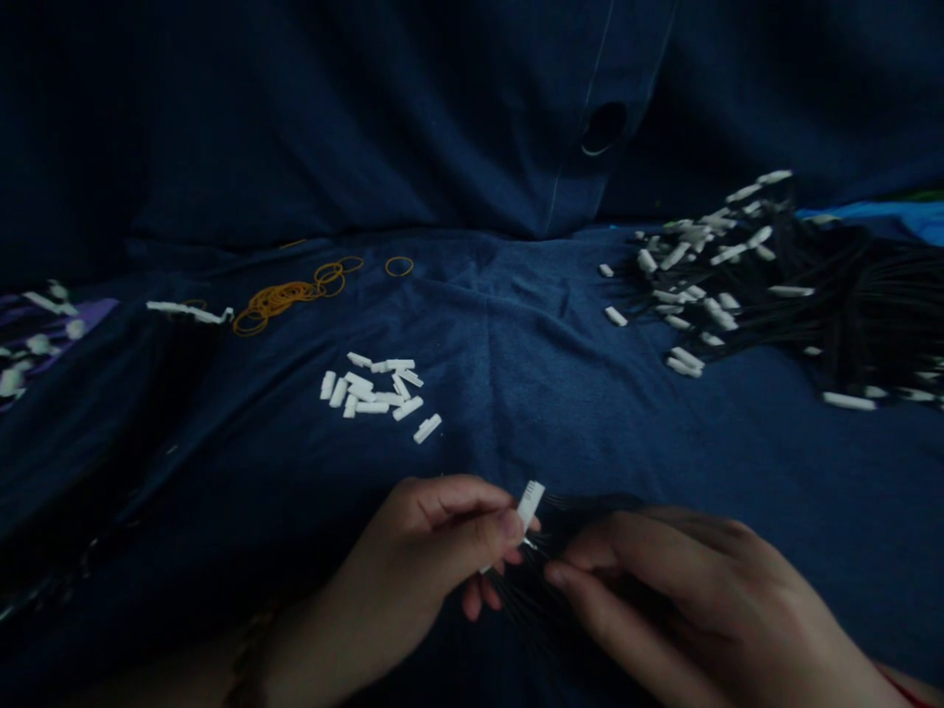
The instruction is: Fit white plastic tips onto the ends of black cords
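Connector [531,505]: white, flat, oblong plastic piece with small dark slots near its upper end, held tilted, that end leaning right, at the lower middle of the view.
Left hand [435,551]: reaches in from the lower left, back of the hand up, wrist low; the thumb lies across the connector's lower part, with fingers curled beneath.
Left grip: closed on the connector, thumb against fingers.
Right hand [685,580]: comes from the lower right, knuckles up, fingers bent and pointing left; thumb and index fingertips meet just beside the connector.
Right grip: closed in a pinch at the wires; too dark to tell whether one is caught between the fingertips.
Wires: thin black strands [523,605] hanging below and between the hands, with a small shiny tip near the connector's lower end.
Wrists: dark beaded-looking band [249,654] on the left, red edge [906,690] at the right.
Cloth: dark blue fabric [487,393] with soft folds, under the loose things.
Loose pieces: small white plastic pieces [373,403] in a scattered heap, beyond the left hand.
Bands: tangled orange-yellow elastic loops [284,295] farther back, with one single loop [399,259] to their right.
Bundle: many black cables [848,285] with white ends, at the far right.
Left edge: purple material [88,320] with white pieces.
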Motion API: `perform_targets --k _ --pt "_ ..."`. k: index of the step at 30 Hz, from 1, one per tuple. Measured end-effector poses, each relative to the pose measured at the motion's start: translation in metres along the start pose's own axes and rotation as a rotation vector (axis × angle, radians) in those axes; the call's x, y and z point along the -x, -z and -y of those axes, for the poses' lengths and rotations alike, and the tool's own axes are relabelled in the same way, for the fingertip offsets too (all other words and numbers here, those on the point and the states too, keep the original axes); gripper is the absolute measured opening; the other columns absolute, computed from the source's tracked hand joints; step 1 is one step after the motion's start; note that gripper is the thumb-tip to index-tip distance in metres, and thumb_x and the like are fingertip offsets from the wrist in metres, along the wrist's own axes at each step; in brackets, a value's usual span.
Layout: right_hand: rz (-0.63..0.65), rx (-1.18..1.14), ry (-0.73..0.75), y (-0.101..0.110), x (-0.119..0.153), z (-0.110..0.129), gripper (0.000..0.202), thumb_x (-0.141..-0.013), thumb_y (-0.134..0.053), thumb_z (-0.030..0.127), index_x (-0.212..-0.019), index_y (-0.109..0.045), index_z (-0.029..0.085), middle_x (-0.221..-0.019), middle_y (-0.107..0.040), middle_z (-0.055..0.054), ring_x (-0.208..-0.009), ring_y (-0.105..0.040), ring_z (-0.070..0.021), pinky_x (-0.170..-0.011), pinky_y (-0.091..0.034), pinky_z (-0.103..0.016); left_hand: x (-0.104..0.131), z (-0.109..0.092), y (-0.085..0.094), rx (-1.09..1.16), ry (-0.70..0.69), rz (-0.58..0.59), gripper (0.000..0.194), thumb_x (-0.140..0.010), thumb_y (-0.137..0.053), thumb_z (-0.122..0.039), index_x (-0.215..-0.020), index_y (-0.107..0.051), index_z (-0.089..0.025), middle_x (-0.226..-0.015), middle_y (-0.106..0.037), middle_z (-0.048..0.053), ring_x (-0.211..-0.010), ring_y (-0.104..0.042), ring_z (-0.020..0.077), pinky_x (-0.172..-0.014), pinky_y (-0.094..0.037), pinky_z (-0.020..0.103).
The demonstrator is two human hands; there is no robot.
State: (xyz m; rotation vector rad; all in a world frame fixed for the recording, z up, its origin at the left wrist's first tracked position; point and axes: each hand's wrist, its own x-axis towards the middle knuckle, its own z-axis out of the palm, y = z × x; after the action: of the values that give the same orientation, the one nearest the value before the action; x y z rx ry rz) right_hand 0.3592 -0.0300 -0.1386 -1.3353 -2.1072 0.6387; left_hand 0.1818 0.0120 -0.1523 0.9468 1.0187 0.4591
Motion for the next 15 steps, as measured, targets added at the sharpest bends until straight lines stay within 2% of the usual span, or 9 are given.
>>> perform_targets --k 8,15 --pt "-0.101 0.212 0.152 -0.0043 0.0016 -0.0003 0.023 -0.086 -0.039 0.017 -0.071 -0.057 0.018 -0.054 -0.053 0.003 -0.049 -0.050 -0.0106 -0.048 -0.037 -0.024 -0.0009 0.0008 0.0014 0.019 0.010 -0.016 0.020 -0.073 -0.058 -0.030 -0.065 -0.061 -0.012 -0.057 -0.054 -0.002 -0.047 -0.047 0.0058 -0.041 -0.036 0.014" --pt "-0.143 0.265 0.236 -0.0072 0.0023 -0.0012 0.029 -0.089 -0.035 0.018 -0.070 -0.057 0.019 -0.058 -0.057 0.002 -0.051 -0.052 -0.0106 -0.051 -0.036 -0.026 -0.0016 0.0034 0.0014 0.042 0.016 -0.027 0.017 -0.074 -0.058 -0.030 -0.071 -0.064 -0.014 -0.057 -0.054 -0.003 -0.044 -0.047 0.0046 -0.040 -0.037 0.014"
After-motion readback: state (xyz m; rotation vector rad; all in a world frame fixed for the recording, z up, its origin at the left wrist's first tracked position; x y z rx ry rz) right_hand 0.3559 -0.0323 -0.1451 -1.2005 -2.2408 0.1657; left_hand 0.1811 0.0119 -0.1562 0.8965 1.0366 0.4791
